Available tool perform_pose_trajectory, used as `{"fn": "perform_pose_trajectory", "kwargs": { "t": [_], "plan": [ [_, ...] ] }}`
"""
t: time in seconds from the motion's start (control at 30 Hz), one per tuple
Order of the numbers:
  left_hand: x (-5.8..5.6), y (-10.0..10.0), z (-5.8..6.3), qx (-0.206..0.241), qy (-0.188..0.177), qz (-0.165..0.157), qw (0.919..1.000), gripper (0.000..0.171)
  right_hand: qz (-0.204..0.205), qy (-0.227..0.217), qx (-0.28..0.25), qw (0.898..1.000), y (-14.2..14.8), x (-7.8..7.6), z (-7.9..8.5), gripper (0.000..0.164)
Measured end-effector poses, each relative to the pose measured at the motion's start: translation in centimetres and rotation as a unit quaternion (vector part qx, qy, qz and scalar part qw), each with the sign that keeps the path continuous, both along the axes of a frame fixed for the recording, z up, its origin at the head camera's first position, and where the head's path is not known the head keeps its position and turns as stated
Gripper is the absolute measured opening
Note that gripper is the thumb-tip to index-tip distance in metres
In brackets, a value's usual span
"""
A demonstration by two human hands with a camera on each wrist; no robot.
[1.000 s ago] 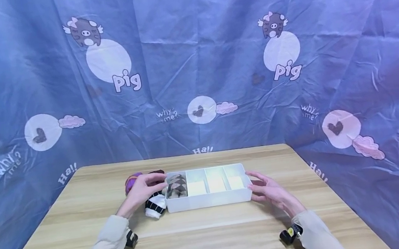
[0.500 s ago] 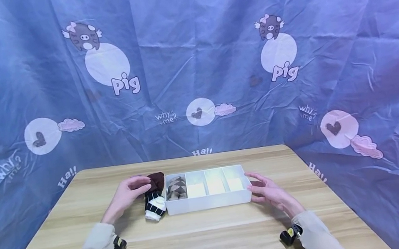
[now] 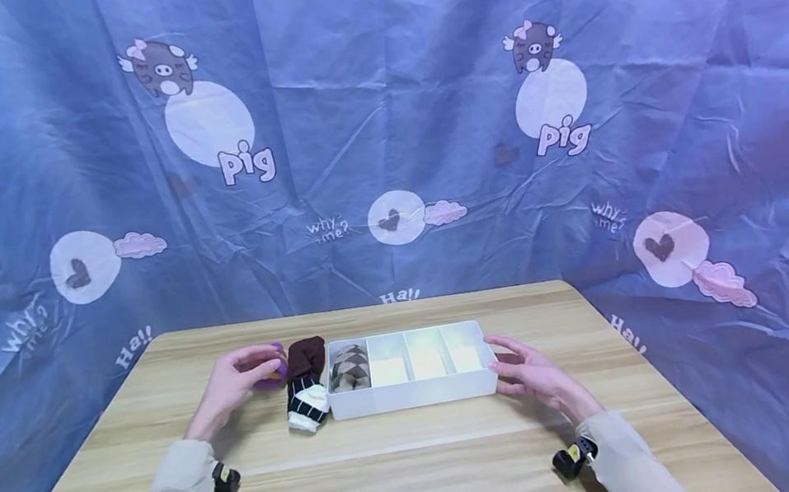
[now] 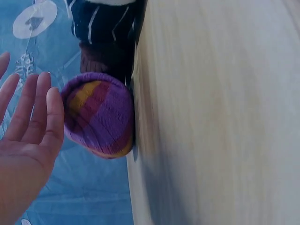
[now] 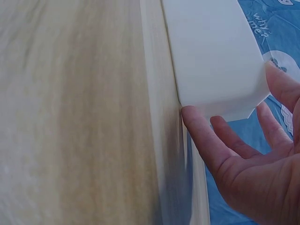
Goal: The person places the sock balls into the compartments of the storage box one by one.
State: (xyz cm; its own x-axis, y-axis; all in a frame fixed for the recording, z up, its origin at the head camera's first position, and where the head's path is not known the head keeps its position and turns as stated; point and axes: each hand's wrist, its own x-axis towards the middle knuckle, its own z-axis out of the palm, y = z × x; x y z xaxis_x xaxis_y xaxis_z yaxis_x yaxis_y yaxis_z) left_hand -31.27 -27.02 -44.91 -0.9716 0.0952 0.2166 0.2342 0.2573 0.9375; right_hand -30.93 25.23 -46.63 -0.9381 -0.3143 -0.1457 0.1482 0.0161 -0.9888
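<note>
My left hand [image 3: 226, 384] is beside a rolled purple sock [image 4: 101, 117] with yellow and red stripes. In the left wrist view its fingers are fairly straight, the nearest fingertip at the roll's edge; whether they touch is hard to tell. With spread fingers, my right hand [image 3: 543, 380] touches the right end of a white divided box [image 3: 414, 395], its fingertips [image 5: 190, 112] at the lower corner and thumb at the upper edge. A rolled brown-and-beige patterned sock [image 3: 349, 368] sits in the box's leftmost compartment. The other compartments hold no socks.
Between my left hand and the box lie a dark brown sock roll [image 3: 307, 356] and a black-and-white one [image 3: 307, 407], close against the box's left end. The wooden table [image 3: 410, 477] ends at a blue patterned curtain [image 3: 377, 115].
My left hand has moved left, from the box's left end past the dark socks to the purple sock. My right hand stays at the box's right end.
</note>
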Motion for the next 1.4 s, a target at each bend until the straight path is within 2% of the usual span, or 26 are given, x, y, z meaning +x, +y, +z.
{"fn": "perform_pose_trajectory", "kwargs": {
  "t": [0.2,0.43,0.6,0.7,0.8,0.93,1.03,1.13,1.4],
  "plan": [
    [-0.3,-1.1,-0.2,-0.002,0.012,0.026,0.9996,0.051,0.001,-0.004,0.001,1.000,-0.1,0.1,-0.1,0.071],
    [-0.9,-2.2,-0.1,0.030,0.019,0.053,0.9980,0.050,0.002,0.002,0.001,1.000,0.1,0.1,-0.2,0.069],
    [-1.3,-2.6,-0.2,0.018,0.022,0.061,0.9978,0.050,0.004,0.002,0.005,1.000,0.2,0.2,-0.1,0.070],
    [-1.3,-2.7,-0.4,0.002,0.009,0.061,0.9981,0.053,0.008,-0.003,0.005,1.000,0.3,0.3,-0.1,0.071],
    [-1.5,-2.6,-0.5,0.005,-0.016,0.062,0.9979,0.060,0.008,-0.003,0.005,1.000,0.3,0.4,0.0,0.071],
    [-2.0,-2.4,-0.6,0.031,-0.044,0.058,0.9968,0.068,0.007,0.001,0.007,1.000,0.1,0.2,0.4,0.070],
    [-2.3,-2.5,-0.7,0.034,-0.056,0.053,0.9964,0.070,0.007,-0.002,0.007,1.000,-0.1,0.0,0.5,0.070],
    [-2.7,-2.5,-0.7,0.018,-0.063,0.051,0.9966,0.072,0.004,-0.003,0.008,1.000,-0.1,0.0,0.4,0.069],
    [-3.6,-2.0,-1.1,0.017,-0.070,0.046,0.9964,0.071,-0.001,0.000,0.008,1.000,0.0,0.1,0.2,0.069]
  ]
}}
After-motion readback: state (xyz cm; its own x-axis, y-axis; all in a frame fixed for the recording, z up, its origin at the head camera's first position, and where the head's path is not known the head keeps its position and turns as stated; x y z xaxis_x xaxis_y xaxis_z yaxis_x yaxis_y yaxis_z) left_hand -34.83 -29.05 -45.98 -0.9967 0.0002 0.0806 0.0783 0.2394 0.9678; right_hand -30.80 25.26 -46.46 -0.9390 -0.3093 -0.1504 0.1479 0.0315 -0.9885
